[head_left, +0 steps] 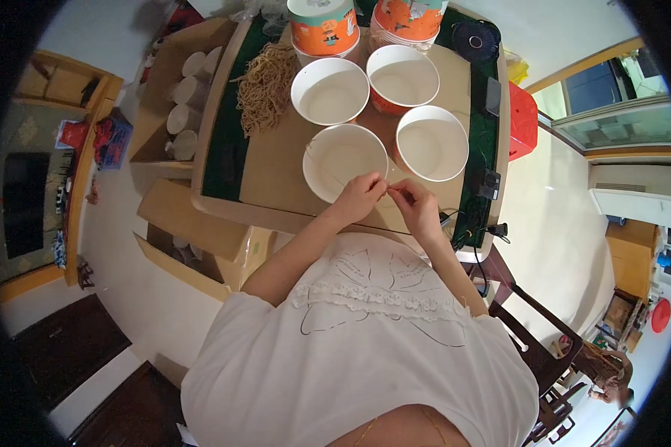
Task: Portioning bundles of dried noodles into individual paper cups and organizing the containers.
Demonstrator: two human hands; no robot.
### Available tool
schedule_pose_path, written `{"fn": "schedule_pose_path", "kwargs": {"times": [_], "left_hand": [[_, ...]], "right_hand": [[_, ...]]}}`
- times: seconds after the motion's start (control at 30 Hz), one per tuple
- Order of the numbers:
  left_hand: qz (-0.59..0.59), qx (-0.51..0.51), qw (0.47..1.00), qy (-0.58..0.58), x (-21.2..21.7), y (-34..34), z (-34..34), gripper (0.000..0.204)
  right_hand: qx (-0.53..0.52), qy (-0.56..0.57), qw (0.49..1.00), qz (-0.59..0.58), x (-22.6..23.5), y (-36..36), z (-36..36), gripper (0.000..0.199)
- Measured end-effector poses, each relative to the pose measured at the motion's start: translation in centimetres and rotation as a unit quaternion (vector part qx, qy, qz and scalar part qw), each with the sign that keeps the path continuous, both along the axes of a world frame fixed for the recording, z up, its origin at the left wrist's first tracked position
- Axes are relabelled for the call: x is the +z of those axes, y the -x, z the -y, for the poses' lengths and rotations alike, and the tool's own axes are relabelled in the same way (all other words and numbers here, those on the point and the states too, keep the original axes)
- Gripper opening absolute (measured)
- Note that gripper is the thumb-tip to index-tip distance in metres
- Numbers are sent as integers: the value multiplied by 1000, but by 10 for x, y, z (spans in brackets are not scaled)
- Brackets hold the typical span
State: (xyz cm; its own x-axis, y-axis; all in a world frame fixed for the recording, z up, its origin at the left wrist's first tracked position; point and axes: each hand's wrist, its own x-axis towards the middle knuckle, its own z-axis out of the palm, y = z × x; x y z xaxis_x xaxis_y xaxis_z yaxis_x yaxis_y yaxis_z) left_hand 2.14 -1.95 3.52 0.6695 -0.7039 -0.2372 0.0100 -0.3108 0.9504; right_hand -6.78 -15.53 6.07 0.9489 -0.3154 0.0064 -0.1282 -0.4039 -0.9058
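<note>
Locate the table (210, 203) in front of you, its top partly covered by one cardboard sheet (268, 175). To its left, identify two cardboard boxes: the far box (155, 123), with several white tubs visible inside, and the near box (201, 214), its flaps raised. Your two bare forearms extend forward from the short sleeves and converge at the near table edge. On the tabletop, count four white-lined tubs, mouths upward: the near tub (358, 153), the right tub (434, 145), and two more behind them. At the far side are two stacks, topped by an orange tub each. One bundle of tan cord (265, 91) lies left of the tubs. Your left hand (358, 198) overlaps the rim of the near tub, back of the hand upward; your right hand (419, 211) is just beside it, fingers curled. Both grips are narrow, thumb and finger pinched, with fingertips nearly meeting. One thin strand (333, 177) crosses the mouth of the near tub towards your left hand; whether its end sits between your fingertips is too small to tell.
</note>
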Motion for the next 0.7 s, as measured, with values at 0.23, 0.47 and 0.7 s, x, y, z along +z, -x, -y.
{"fn": "schedule_pose_path", "kwargs": {"times": [0.23, 0.47, 0.7], "left_hand": [[-81, 14, 996, 19, -5, -1, 2, 26], [-40, 8, 999, 10, 0, -3, 3, 21], [39, 68, 997, 17, -11, -7, 1, 9]], "right_hand": [[8, 20, 1000, -5, 8, -2, 0, 8], [-19, -131, 991, -17, -12, -5, 4, 9], [-72, -165, 983, -41, -52, -6, 16, 10]]}}
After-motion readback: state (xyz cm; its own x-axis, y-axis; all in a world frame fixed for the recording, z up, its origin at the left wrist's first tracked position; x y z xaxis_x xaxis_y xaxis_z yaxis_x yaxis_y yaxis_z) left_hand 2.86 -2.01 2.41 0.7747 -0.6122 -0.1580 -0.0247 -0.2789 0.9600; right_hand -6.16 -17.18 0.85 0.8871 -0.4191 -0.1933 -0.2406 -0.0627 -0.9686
